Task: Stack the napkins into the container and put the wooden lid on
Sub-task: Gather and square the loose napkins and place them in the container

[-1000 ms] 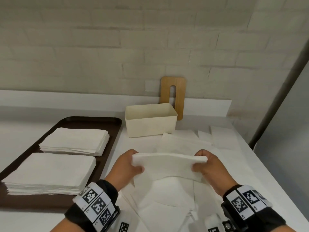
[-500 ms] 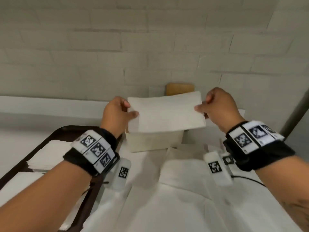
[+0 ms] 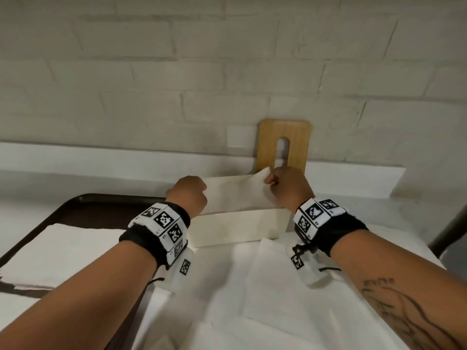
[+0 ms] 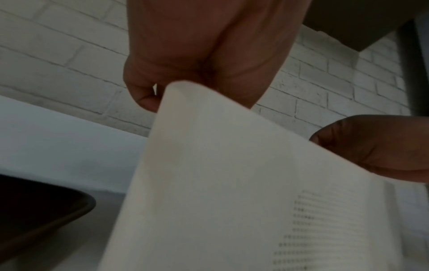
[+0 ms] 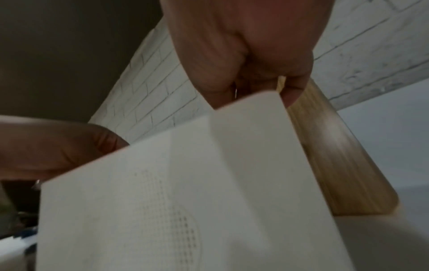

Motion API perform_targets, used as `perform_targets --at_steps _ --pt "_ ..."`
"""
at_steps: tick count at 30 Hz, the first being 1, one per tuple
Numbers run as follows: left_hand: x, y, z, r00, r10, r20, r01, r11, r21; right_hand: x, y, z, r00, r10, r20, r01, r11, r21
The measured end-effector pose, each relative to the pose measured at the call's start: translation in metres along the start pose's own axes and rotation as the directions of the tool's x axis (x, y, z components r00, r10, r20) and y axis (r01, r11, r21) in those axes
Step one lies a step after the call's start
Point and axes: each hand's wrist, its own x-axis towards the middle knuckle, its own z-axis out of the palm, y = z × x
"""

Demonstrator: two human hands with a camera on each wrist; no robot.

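A napkin [image 3: 235,192] is pinched at its ends by the left hand [image 3: 188,195] and right hand [image 3: 288,188]. It is held over the container [image 3: 237,228]. The lid [image 3: 284,147] is propped behind the container.

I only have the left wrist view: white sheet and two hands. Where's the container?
Observer: Directly under the hands. In the head view the container stands on the table, and the napkins are going down into its open top.
Operator: Both hands gripping?
Observer: Yes. The left hand grips the left edge; the right hand pinches the right corner, as the right wrist view confirms.
Operator: Lid?
Observer: The wooden lid stands upright against the brick wall, just behind the container.
Operator: More napkins left?
Observer: Yes, a stack of napkins lies on the dark tray, left of the container.
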Motion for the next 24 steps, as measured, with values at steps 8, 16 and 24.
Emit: perform_targets --at_steps 8,16,24 --pt "-0.012 -0.007 0.017 0.981 0.088 -0.174 -0.066 0.990 0.128 -0.015 0.002 0.010 0.998 0.056 -0.038 -0.059 0.996 -0.069" --pt "-0.016 -0.019 0.028 0.978 0.078 -0.192 -0.083 0.996 -0.018 -0.035 0.000 0.024 0.985 0.162 0.055 -0.162 0.987 -0.003" --pt "-0.043 -0.025 0.000 0.971 0.125 -0.206 -0.120 0.992 0.038 -0.073 -0.021 0.006 0.987 0.151 -0.056 -0.145 0.984 0.107"
